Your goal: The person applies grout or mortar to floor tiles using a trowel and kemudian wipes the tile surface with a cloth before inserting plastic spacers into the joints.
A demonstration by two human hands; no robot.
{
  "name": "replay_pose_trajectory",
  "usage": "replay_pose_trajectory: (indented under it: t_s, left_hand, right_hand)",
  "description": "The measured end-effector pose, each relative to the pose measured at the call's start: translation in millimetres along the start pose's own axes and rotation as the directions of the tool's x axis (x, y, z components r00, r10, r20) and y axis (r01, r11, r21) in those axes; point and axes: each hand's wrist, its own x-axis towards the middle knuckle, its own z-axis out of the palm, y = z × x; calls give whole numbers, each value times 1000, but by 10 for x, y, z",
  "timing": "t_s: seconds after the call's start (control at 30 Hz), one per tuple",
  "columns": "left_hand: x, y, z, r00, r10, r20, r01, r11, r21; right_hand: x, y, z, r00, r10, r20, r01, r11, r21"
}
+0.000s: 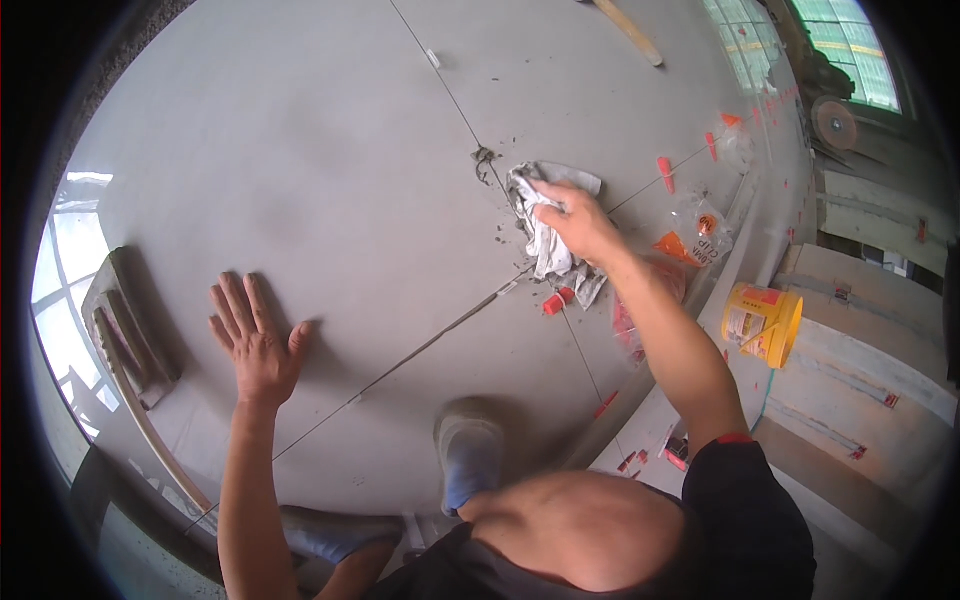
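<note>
My right hand (578,222) grips a crumpled white cloth (545,245) with grey stains, pressed onto the floor where several tile joints meet. Its thumb and fingers are closed on the fabric. Dark crumbs lie around the cloth, and a small lump of grey debris (484,157) sits on the joint just beyond it. Over to the left, my left hand (258,345) rests flat on a large grey tile (330,210), fingers spread and holding nothing. Close to the near side of the cloth lies a red plastic wedge (558,301).
Several red wedges (666,174) and a clear plastic bag (700,228) lie at right, near a yellow bucket (765,325). A wooden handle (630,32) lies at the far side. A grey, dirty tool (130,330) is at left. My shoe (470,450) stands on the tile.
</note>
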Motion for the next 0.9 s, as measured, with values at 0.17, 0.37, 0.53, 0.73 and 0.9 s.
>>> replay_pose_trajectory:
  t_s: [0.17, 0.37, 0.53, 0.73, 0.9]
  left_hand:
    - [-27, -16, -36, 1000, -27, 15, 27, 1000, 1]
    - [-23, 2, 5, 1000, 2, -25, -3, 1000, -24]
    - [-12, -6, -19, 1000, -6, -5, 6, 1000, -14]
    - [-24, -18, -66, 1000, -10, 16, 10, 1000, 17]
    - [24, 42, -44, 1000, 6, 25, -7, 1000, 19]
  right_hand:
    - [-698, -351, 1, 933, -210, -293, 118, 945, -304]
    - [-1187, -35, 558, 973, -101, -205, 37, 955, -295]
    - [-767, -78, 836, 965, -134, -224, 51, 938, -343]
    - [-473, -471, 1070, 960, 63, -273, -142, 950, -277]
    - [-211, -424, 1116, 935, -10, -356, -103, 949, -297]
